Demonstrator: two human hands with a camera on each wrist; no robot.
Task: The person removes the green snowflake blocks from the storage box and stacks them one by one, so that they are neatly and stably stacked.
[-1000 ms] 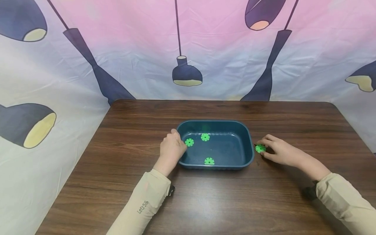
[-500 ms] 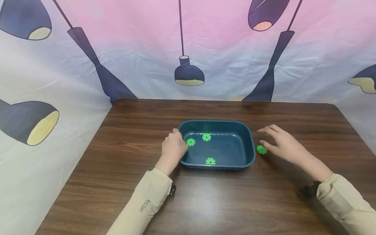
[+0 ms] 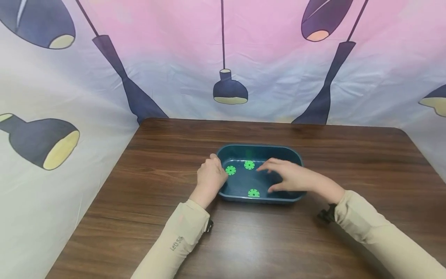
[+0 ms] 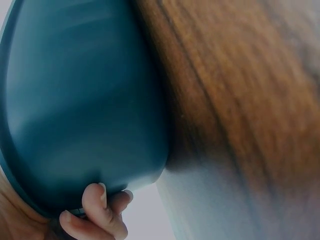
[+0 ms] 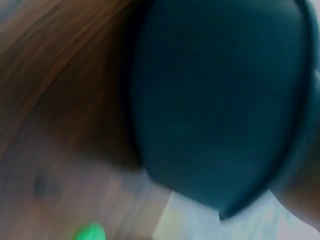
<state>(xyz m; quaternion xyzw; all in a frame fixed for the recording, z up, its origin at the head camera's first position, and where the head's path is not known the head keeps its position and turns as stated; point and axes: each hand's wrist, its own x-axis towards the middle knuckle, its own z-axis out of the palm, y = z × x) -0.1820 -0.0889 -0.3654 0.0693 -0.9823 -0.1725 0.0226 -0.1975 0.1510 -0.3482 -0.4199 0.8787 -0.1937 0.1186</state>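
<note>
Relaxed right hand (image 3: 290,177) shifts over tray (image 3: 271,200), blurred green disc (image 5: 91,232) outside on desk (image 3: 195,135), left hand (image 3: 211,176) gripping tray, three green discs (image 3: 246,166) inside

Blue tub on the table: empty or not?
Not empty. In the head view, three green notched discs show inside the blue tub. The right hand could hide more.

The right hand (image 3: 290,176) now hangs over the tray (image 3: 237,198) near the frame's centre, away from the green disc (image 5: 91,233) it pinched farther right; its wrist hides that disc in the head view.
</note>
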